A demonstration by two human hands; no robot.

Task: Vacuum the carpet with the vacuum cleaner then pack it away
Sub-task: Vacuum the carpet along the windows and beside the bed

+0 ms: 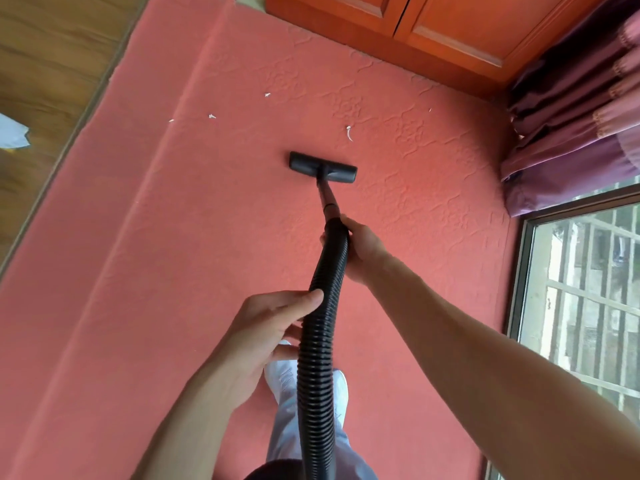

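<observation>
A black floor nozzle point(322, 167) lies flat on the embossed red carpet point(173, 237), at the end of a thin black wand point(327, 199). A ribbed black hose point(318, 341) runs from the wand down towards me. My right hand point(360, 249) grips the hose where it joins the wand. Lower down, my left hand point(266, 336) holds the hose between thumb and fingers. Small white scraps point(349, 132) lie on the carpet beyond the nozzle, one just past its right end and others point(211, 116) to the left. The vacuum's body is out of view.
Orange wooden cabinet doors point(433, 26) border the carpet's far edge. Purple curtains point(571, 133) hang at the right above a window point(581, 306). Wood flooring point(45, 64) lies left of the carpet's edge. My white shoes point(287, 379) stand on the carpet under the hose.
</observation>
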